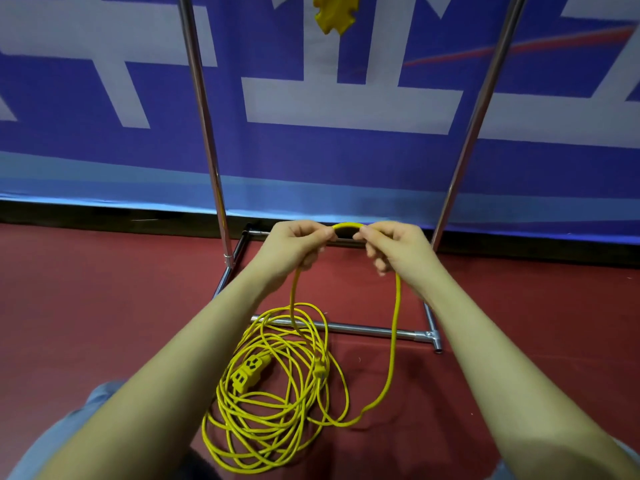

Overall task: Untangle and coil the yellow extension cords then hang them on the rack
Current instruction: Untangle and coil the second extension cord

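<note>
A yellow extension cord (277, 393) lies in a loose tangled pile on the red floor, its triple socket block (247, 372) and plug (320, 370) resting among the loops. My left hand (294, 242) and my right hand (394, 244) each pinch the cord at chest height, with a short arched stretch between them. One strand drops from each hand to the pile. The metal rack (204, 112) stands just behind, its two uprights rising out of view.
The rack's chrome base bars (367, 329) cross the floor under my hands. A yellow object (334, 13) hangs at the top between the uprights. A blue and white banner (346, 150) fills the wall behind. Blue trouser legs show at the bottom corners.
</note>
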`<state>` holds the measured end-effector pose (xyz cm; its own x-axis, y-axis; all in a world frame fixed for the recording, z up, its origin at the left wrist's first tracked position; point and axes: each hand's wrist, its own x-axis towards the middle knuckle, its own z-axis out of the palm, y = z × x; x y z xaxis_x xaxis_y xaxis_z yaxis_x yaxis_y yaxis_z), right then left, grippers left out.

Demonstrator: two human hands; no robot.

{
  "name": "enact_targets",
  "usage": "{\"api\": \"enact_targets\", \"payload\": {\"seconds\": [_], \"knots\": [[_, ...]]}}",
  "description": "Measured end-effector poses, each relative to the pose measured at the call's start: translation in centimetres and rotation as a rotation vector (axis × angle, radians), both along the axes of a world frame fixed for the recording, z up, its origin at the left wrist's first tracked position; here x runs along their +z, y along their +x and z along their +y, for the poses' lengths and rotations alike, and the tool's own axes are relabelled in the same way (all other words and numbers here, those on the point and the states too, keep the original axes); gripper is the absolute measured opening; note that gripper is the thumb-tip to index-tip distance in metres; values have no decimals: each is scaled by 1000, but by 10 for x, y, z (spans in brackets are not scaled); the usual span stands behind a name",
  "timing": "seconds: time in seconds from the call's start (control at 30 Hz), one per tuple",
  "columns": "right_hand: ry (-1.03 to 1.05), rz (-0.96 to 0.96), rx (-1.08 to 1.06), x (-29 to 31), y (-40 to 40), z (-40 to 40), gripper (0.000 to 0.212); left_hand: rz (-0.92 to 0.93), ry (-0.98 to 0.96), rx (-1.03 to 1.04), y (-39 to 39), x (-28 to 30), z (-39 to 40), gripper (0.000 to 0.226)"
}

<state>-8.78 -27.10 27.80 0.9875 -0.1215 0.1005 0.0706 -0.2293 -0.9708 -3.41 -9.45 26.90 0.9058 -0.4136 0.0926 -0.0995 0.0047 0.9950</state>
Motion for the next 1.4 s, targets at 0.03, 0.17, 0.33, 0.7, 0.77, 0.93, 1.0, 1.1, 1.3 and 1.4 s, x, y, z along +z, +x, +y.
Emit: {"api": "enact_targets", "payload": {"seconds": [0.03,0.17,0.33,0.7,0.77,0.93,1.0,1.1,1.3,1.4], "knots": [[-22,-34,-38,1,0,2,18,3,8,-12,-1,0,1,19],[-68,-191,-162,5,-1,9,20,29,110,-81,-4,-4,8,24],[259,-172,-234,3,0,0,22,-109,388,-19,2,-17,28,21],[114,16,15,-11,-4,4,28,-169,465,24,10,-3,41,19],[234,-6,41,-8,-4,6,24,30,218,-11,6,-3,38,15],[345,40,193,-4,-6,5,20,404,-352,15,10,4,23,25],[343,80,268,-5,-8,6,21,487,-502,51,11,11,20,23],[346,129,345,-7,-9,6,19,645,-655,24,10,19,17,30],[55,188,313,-23,-9,5,22,637,-617,37,7,31,13,28],[-59,248,246,-38,-8,2,26,574,-553,-7,10,33,19,31]]}}
